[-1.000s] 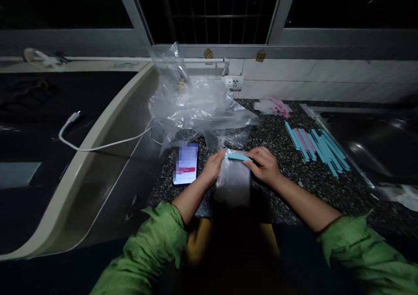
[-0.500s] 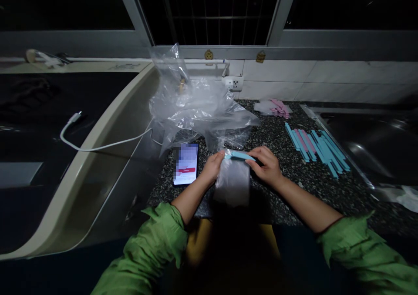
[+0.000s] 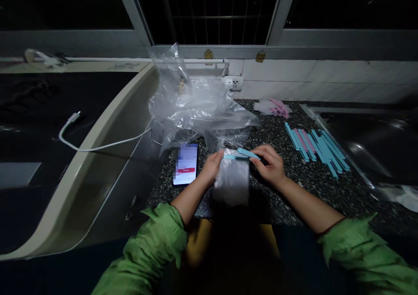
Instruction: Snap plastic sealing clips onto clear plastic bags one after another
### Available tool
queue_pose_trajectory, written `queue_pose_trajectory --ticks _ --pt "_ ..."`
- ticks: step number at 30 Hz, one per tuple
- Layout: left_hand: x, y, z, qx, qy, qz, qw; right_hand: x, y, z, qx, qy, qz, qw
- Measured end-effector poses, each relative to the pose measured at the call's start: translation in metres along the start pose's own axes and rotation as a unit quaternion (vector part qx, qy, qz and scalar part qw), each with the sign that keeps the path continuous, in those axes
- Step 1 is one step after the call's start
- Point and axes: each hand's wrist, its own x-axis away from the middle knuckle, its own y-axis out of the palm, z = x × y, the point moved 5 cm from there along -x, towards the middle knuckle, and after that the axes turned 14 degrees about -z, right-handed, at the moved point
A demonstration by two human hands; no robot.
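A small clear plastic bag lies on the dark speckled counter in front of me. A light blue strip sits across its top edge. My left hand pinches the bag's top left corner at the strip's left end. My right hand has its fingers closed on the strip's right end, which is lifted slightly off the bag.
A phone with a lit screen lies left of the bag. A heap of crumpled clear plastic stands behind. Several blue and pink strips lie to the right, more pink ones farther back. A white cable and a metal sink flank the counter.
The right end of the blue strip has lifted a little and my right hand has shifted slightly right. My left hand stays on the bag's corner.
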Motion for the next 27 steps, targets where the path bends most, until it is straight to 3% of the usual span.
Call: queue_pose_trajectory --ticks 27 --pt "0.001 -0.001 0.004 -0.006 -0.003 0.017 1.0 0.002 -0.013 0.0 0.007 0.036 0.038 0.999"
